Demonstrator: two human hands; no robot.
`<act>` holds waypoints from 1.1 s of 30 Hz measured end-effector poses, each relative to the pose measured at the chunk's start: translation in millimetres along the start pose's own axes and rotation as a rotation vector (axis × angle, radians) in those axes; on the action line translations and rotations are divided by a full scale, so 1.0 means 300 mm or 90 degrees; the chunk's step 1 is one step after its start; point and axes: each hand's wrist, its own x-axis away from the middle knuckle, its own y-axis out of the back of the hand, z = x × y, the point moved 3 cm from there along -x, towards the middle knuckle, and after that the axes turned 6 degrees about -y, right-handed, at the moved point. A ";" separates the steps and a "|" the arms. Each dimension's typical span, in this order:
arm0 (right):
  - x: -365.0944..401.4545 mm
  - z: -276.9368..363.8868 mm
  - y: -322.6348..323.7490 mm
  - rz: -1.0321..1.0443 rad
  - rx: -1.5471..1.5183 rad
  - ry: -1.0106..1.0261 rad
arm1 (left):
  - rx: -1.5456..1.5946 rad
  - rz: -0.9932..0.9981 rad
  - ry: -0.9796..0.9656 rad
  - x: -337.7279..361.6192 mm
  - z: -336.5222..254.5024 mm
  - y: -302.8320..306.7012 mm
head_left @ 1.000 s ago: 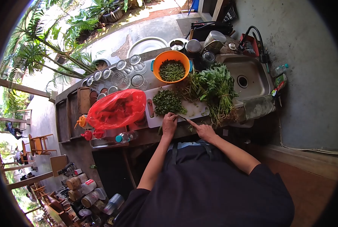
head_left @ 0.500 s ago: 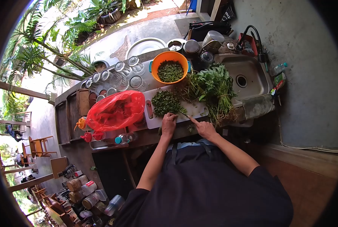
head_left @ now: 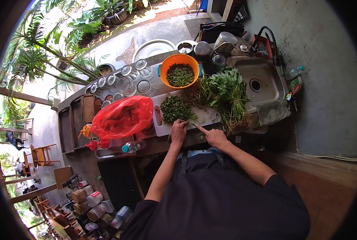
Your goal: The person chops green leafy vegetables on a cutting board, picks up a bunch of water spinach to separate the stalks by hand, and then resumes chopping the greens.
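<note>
My right hand (head_left: pixel 215 137) is closed on a small knife (head_left: pixel 192 124), its index finger stretched along the blade's back. The blade points left at the near edge of a white cutting board (head_left: pixel 161 129). By its tip, my left hand (head_left: pixel 179 130) has its fingers pinched together; what they hold is too small to make out. A heap of chopped green leaves (head_left: pixel 175 109) lies on the board just beyond my left hand. To the right, a big bunch of leafy greens (head_left: pixel 231 94) with roots rests over the board's end.
Behind the board stands an orange basin (head_left: pixel 180 60) with cut leaves inside. A red plastic bag (head_left: pixel 122 118), several glass jars (head_left: pixel 145 87) and a teal-capped bottle (head_left: pixel 133 147) are on the left. At the right is a metal sink (head_left: pixel 272 82).
The knife blade has come down slightly toward me and to the left, closer to my left fingers. My right hand has shifted a little left with it.
</note>
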 end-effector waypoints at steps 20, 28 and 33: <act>-0.002 -0.053 -0.102 -0.005 -0.004 -0.003 | 0.012 -0.013 0.013 0.005 0.003 0.004; -0.012 -0.044 -0.080 -0.059 -0.007 0.007 | -0.047 -0.021 -0.019 0.007 -0.038 0.025; -0.001 -0.049 -0.034 -0.045 0.004 -0.041 | -0.033 -0.003 -0.019 0.014 -0.033 0.022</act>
